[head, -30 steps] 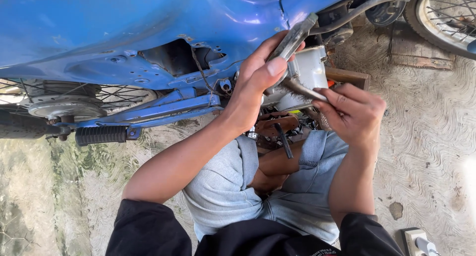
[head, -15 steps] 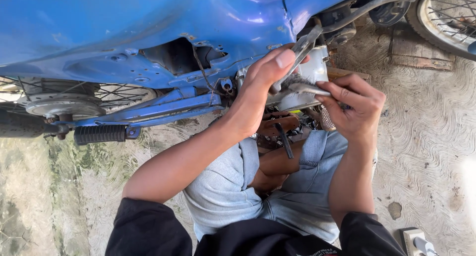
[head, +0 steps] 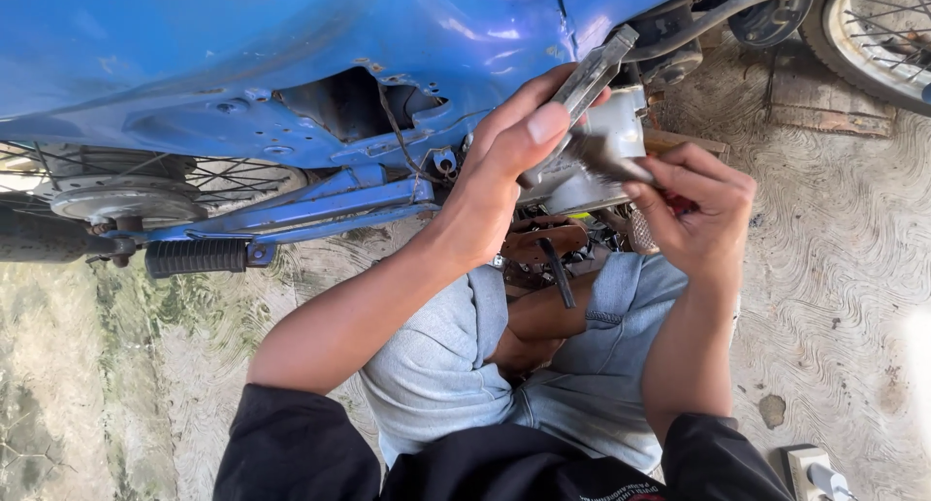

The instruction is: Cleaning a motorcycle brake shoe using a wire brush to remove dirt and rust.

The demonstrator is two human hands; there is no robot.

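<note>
Under the blue motorcycle body [head: 291, 64], left hand [head: 504, 171] has its grip closed around a flat grey metal tool [head: 587, 79], tilted up against the silver engine casing [head: 601, 142]. Right hand [head: 698, 210], just beside, pinches a thin dark tool [head: 606, 161] at the casing, blurred. Black footpeg [head: 199, 257] and spoked rear wheel [head: 145, 191] lie to the left; concrete floor [head: 834, 268] below

Bright daylight, sheen on blue body panel [head: 291, 55]; blown-out glare right edge (slight blur on hands).
</note>
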